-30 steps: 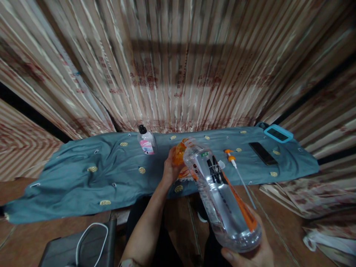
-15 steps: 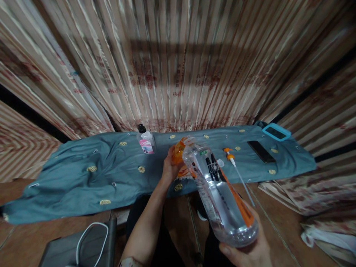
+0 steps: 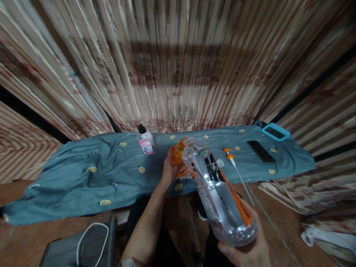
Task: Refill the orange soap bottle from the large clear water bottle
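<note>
Small pink-labelled bottle [image 3: 145,141] upright near counter [image 3: 69,178] back edge, untouched. Left hand [image 3: 170,168], fingers clenched round orange bottle [image 3: 178,155] at counter front edge, steadying it. Right hand [image 3: 250,252] grasps base of clear bottle [image 3: 219,193], tilted mouth-down against orange one: pouring step likely; next needs steady tilt. Pump tube [image 3: 236,170], phone [image 3: 260,151] lie right.

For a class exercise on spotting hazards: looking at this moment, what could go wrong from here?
1. The right hand tilts the big clear bottle, mouth against the orange bottle in the left hand; liquid could miss and soak the blue cloth.
2. A spill might reach the black phone.
</note>
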Available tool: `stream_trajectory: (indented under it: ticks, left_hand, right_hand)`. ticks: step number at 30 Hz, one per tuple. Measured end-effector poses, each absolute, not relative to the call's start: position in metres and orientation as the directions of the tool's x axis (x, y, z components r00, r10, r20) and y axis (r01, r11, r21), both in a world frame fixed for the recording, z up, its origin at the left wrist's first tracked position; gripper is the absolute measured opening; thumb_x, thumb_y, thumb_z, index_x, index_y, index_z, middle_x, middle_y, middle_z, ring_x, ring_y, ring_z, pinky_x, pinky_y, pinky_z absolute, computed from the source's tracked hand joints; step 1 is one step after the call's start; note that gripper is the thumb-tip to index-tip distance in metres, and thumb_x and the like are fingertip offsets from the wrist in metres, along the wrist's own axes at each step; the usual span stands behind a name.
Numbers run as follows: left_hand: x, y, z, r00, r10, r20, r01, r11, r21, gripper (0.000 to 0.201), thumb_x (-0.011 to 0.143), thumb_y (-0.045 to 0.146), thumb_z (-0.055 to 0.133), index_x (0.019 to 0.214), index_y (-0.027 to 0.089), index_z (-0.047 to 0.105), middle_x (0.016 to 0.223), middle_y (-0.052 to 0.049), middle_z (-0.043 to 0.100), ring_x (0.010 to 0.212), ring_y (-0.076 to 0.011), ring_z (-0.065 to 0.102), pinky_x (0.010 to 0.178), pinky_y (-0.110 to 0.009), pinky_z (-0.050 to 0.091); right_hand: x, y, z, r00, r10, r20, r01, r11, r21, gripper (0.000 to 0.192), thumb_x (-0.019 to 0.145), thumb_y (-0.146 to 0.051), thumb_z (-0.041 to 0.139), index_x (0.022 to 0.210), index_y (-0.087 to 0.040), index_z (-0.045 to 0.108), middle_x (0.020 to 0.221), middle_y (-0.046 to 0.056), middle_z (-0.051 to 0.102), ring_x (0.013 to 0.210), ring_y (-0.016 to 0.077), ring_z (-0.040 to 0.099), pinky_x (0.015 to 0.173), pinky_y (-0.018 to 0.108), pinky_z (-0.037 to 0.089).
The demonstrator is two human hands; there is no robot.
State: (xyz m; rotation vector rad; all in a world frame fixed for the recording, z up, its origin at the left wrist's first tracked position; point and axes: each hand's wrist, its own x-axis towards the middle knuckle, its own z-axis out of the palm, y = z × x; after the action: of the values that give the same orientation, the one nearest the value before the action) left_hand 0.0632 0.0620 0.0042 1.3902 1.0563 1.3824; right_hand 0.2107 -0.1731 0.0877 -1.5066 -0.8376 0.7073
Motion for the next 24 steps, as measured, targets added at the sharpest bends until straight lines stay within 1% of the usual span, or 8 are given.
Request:
stream_trajectory:
  ticks: [5,8,10,12,17,20,24]
  left_hand:
    - [0.0637,0.0629,0.0025,0.013,0.965,0.261,-0.024,-0.261,0.965,0.07,0.069,0.037,0.087,0.13,0.019,0.057,0.115,-0.009,0.077,0.102,-0.0253,0.075,0.093,-0.038,0.061]
    - [0.0641,0.063,0.0019,0.014,0.967,0.253,-0.047,-0.252,0.967,0.07,0.07,0.037,0.086,0.13,0.02,0.056,0.115,-0.009,0.077,0.102,-0.0251,0.075,0.092,-0.037,0.061]
    - [0.0645,0.0628,0.0025,0.015,0.968,0.252,-0.057,-0.25,0.967,0.07,0.07,0.036,0.086,0.131,0.02,0.056,0.117,-0.01,0.077,0.104,-0.0255,0.075,0.092,-0.038,0.061]
    - [0.0647,0.0624,0.0035,0.015,0.966,0.257,-0.054,-0.256,0.965,0.07,0.069,0.036,0.086,0.131,0.019,0.056,0.118,-0.01,0.076,0.105,-0.026,0.075,0.094,-0.038,0.061]
    - [0.0641,0.0618,0.0044,0.022,0.969,0.248,-0.045,-0.246,0.968,0.071,0.069,0.034,0.085,0.131,0.019,0.055,0.115,-0.01,0.076,0.108,-0.0267,0.074,0.097,-0.039,0.059]
    - [0.0635,0.062,0.0036,0.02,0.968,0.25,-0.029,-0.249,0.968,0.069,0.07,0.033,0.085,0.131,0.019,0.056,0.116,-0.01,0.076,0.107,-0.0263,0.074,0.096,-0.039,0.06]
    - [0.0635,0.0626,0.0022,0.017,0.969,0.245,-0.019,-0.245,0.969,0.07,0.068,0.03,0.085,0.131,0.019,0.056,0.118,-0.01,0.076,0.107,-0.0266,0.074,0.097,-0.039,0.059]
  right_hand:
    - [0.2106,-0.1738,0.0887,0.558,0.829,0.036,0.111,-0.032,-0.993,0.097,0.058,-0.071,0.092,0.135,-0.021,0.06,0.124,0.011,0.079,0.112,0.0374,0.078,0.092,0.04,0.066]
    - [0.2095,-0.1738,0.0894,0.556,0.831,0.024,0.103,-0.04,-0.994,0.098,0.058,-0.07,0.092,0.136,-0.021,0.059,0.122,0.011,0.08,0.11,0.0379,0.079,0.089,0.041,0.067]
    - [0.2089,-0.1736,0.0899,0.561,0.828,0.021,0.091,-0.036,-0.995,0.097,0.057,-0.069,0.093,0.135,-0.022,0.06,0.122,0.011,0.08,0.109,0.0379,0.079,0.089,0.041,0.067]
    - [0.2089,-0.1735,0.0899,0.561,0.828,0.022,0.086,-0.032,-0.996,0.098,0.056,-0.069,0.094,0.135,-0.022,0.06,0.124,0.011,0.08,0.112,0.0382,0.078,0.092,0.042,0.066]
    - [0.2118,-0.1749,0.0863,0.557,0.83,0.031,0.087,-0.022,-0.996,0.099,0.056,-0.067,0.095,0.136,-0.021,0.06,0.125,0.013,0.079,0.114,0.0396,0.077,0.094,0.044,0.065]
    - [0.2143,-0.1763,0.084,0.56,0.828,0.033,0.101,-0.028,-0.995,0.101,0.056,-0.067,0.095,0.137,-0.02,0.058,0.129,0.016,0.078,0.117,0.0405,0.076,0.095,0.044,0.065]
    - [0.2161,-0.1774,0.0844,0.54,0.84,0.042,0.136,-0.038,-0.99,0.102,0.058,-0.069,0.094,0.138,-0.02,0.055,0.13,0.016,0.078,0.117,0.0386,0.077,0.096,0.041,0.065]
